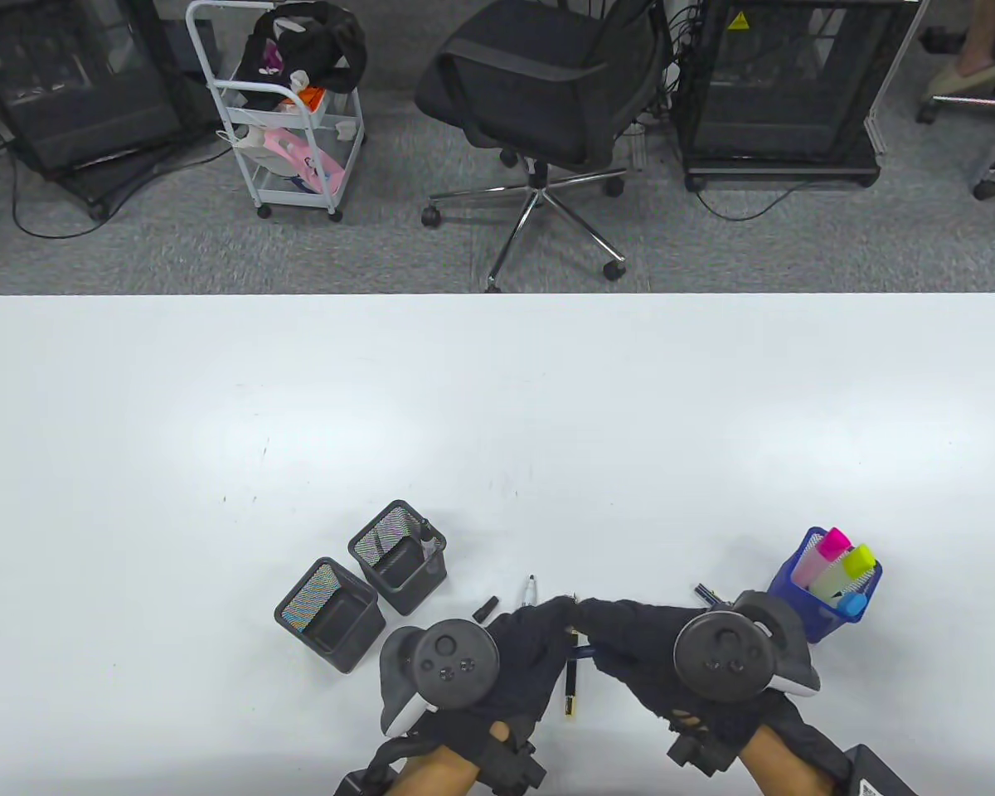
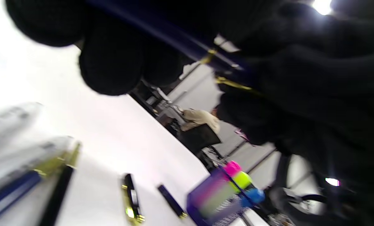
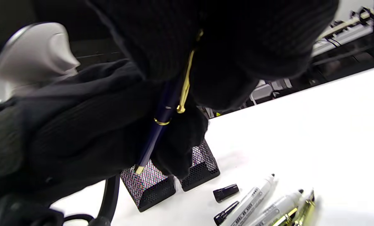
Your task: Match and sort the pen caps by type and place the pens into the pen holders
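Both gloved hands meet low in the middle of the table view, left hand [image 1: 557, 615] and right hand [image 1: 599, 620]. Between them they hold a dark blue pen [image 3: 160, 125] with gold trim. My left hand [image 3: 80, 135] grips its barrel, and my right hand [image 3: 224, 62] pinches the end with the gold clip. The left wrist view shows the same blue pen [image 2: 177, 44] crossing under my left fingers [image 2: 111, 66]. Two black mesh holders [image 1: 398, 560] [image 1: 329, 615] stand to the left, and a blue holder [image 1: 796, 593] with highlighters stands to the right.
A black pen with a gold end [image 1: 570, 692] lies under the hands. A white marker [image 1: 530, 590] and a black cap [image 1: 485, 608] lie beside the mesh holders. A small dark cap [image 1: 705, 593] lies near the blue holder. More markers [image 3: 253, 201] and caps [image 3: 226, 192] lie loose.
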Available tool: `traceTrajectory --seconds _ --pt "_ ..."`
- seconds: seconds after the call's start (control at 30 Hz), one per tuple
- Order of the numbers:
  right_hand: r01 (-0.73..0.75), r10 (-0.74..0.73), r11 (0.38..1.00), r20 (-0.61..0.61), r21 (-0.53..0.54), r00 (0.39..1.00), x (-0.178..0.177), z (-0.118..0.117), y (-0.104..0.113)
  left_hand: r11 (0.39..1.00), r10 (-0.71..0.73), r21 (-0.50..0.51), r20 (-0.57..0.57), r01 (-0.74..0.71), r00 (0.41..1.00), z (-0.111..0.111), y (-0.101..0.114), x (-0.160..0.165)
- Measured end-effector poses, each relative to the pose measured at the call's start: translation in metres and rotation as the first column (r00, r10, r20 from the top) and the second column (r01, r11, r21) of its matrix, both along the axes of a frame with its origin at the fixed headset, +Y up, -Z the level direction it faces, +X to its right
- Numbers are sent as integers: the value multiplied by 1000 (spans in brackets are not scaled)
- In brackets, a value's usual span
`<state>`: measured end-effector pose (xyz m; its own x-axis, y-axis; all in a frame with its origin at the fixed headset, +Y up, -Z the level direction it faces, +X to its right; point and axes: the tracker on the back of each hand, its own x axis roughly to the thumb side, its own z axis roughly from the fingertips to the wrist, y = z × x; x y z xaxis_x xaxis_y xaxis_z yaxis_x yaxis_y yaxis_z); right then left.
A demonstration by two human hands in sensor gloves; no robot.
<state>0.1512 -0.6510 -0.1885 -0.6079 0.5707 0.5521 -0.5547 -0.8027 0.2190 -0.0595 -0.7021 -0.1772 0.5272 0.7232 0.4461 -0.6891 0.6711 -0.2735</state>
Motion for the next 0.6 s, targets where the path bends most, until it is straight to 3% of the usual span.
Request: traceTrajectory --seconds 0.1,0.37,0.6 --pt "82 -80 994 32 -76 996 10 -6 -2 991 -69 114 -5 69 998 7 3 10" --pt "109 -107 991 34 -79 994 2 -3 -2 982 -51 182 -16 53 999 14 9 14" --pt "241 -241 971 87 10 967 8 -1 1 910 -175 351 -151 219 973 17 35 0"
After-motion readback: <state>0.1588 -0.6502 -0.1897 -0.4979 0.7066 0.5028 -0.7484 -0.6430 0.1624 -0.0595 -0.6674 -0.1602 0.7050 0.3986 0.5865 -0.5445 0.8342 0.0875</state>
